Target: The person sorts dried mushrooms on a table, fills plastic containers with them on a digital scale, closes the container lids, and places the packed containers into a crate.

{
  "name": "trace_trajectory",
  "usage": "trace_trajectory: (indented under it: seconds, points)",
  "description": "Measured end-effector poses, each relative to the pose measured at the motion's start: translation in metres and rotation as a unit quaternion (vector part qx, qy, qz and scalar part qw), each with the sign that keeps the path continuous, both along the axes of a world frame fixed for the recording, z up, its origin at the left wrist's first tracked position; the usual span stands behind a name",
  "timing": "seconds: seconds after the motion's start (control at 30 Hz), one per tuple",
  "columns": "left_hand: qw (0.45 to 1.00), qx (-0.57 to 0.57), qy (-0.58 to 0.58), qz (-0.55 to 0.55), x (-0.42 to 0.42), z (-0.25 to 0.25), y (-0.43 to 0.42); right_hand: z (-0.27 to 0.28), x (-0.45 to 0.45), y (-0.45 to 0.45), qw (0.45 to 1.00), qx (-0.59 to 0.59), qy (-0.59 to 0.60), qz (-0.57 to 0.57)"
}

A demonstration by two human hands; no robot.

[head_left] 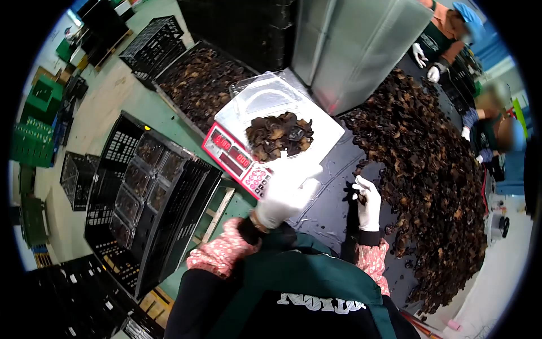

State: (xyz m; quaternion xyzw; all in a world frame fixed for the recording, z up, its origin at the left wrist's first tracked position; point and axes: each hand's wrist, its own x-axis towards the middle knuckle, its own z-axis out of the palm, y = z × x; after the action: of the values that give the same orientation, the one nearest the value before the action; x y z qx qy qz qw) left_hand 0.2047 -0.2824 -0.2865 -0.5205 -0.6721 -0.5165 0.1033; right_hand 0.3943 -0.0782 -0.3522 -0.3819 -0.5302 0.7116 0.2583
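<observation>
A clear plastic box point(265, 96) with its lid folded up lies on a white and red scale point(326, 133), filled with dark brown fungus pieces point(279, 135). My left hand point(288, 189), in a white glove, is at the near edge of the box, over the scale's keypad side; motion smears its fingers. To the right, my right hand point(368, 204), also gloved in white, is held above the dark table point(333, 169) beside the big fungus heap point(435, 186). Its fingers are curled together around something too small to make out.
A black crate point(212, 198) of filled clear boxes stands at the left. Beyond the scale are a tray of fungus point(197, 79) and tall stacked clear boxes point(361, 56). Two co-workers point(446, 34) are at the far right. Other crates point(149, 48) stand behind.
</observation>
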Motion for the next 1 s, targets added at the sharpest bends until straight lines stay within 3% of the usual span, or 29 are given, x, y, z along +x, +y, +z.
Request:
trace_trajectory:
  seconds: [0.03, 0.07, 0.13, 0.27, 0.37, 0.4, 0.47, 0.5, 0.6, 0.67, 0.73, 0.8, 0.87, 0.9, 0.93, 0.97, 1.0]
  points:
    - [0.997, 0.013, -0.067, -0.037, 0.019, -0.002, 0.01, 0.004, 0.001, -0.003, 1.0, -0.021, -0.002, -0.007]
    - [0.995, 0.035, -0.058, -0.069, 0.033, -0.013, 0.018, 0.006, 0.002, -0.006, 1.0, -0.026, 0.006, -0.007]
    - [0.99, -0.089, -0.004, -0.107, 0.057, -0.03, 0.026, 0.003, 0.003, -0.006, 1.0, -0.026, 0.017, -0.002]
    - [0.978, -0.147, -0.034, -0.142, 0.076, -0.048, 0.029, -0.006, 0.004, 0.001, 0.999, 0.04, -0.023, 0.015]
    - [0.993, -0.054, -0.049, -0.091, 0.068, -0.04, 0.02, -0.022, 0.005, 0.016, 0.962, 0.247, -0.116, 0.027]
    - [0.993, -0.055, -0.047, -0.09, 0.065, -0.043, 0.017, -0.03, 0.005, 0.021, 0.962, 0.246, -0.115, 0.027]
    - [0.998, -0.016, -0.055, -0.028, 0.06, -0.054, 0.011, -0.043, 0.005, 0.029, 0.86, 0.491, -0.13, 0.054]
    - [1.0, -0.024, -0.019, -0.005, 0.056, -0.051, 0.004, -0.045, 0.004, 0.03, 0.852, 0.5, -0.142, 0.059]
    - [0.996, -0.074, -0.044, 0.035, 0.05, -0.05, -0.016, -0.049, 0.0, 0.035, 0.845, 0.506, -0.151, 0.081]
    - [0.99, -0.13, -0.001, 0.052, 0.043, -0.048, -0.032, -0.05, -0.006, 0.038, 0.861, 0.487, -0.135, 0.058]
    - [0.973, -0.135, -0.167, 0.081, 0.04, -0.05, -0.041, -0.037, -0.017, 0.038, 0.959, 0.259, -0.105, 0.038]
    - [0.964, -0.056, -0.234, 0.11, 0.035, -0.045, -0.044, 0.0, -0.044, 0.029, 0.975, 0.195, -0.083, 0.066]
    - [0.953, 0.007, -0.273, 0.134, 0.029, -0.045, -0.047, 0.035, -0.088, 0.008, 0.924, 0.371, 0.023, 0.089]
    - [0.925, 0.033, -0.356, 0.131, 0.026, -0.046, -0.048, 0.062, -0.106, -0.01, 0.948, 0.302, 0.02, 0.098]
    - [0.921, 0.038, -0.366, 0.131, 0.019, -0.046, -0.05, 0.089, -0.125, -0.028, 0.975, 0.189, 0.038, 0.109]
    - [0.925, 0.038, -0.349, 0.145, 0.013, -0.04, -0.05, 0.081, -0.146, -0.023, 0.852, 0.509, 0.022, 0.12]
    - [0.929, 0.038, -0.331, 0.16, 0.007, -0.034, -0.05, 0.094, -0.169, -0.033, 0.849, 0.493, 0.112, 0.15]
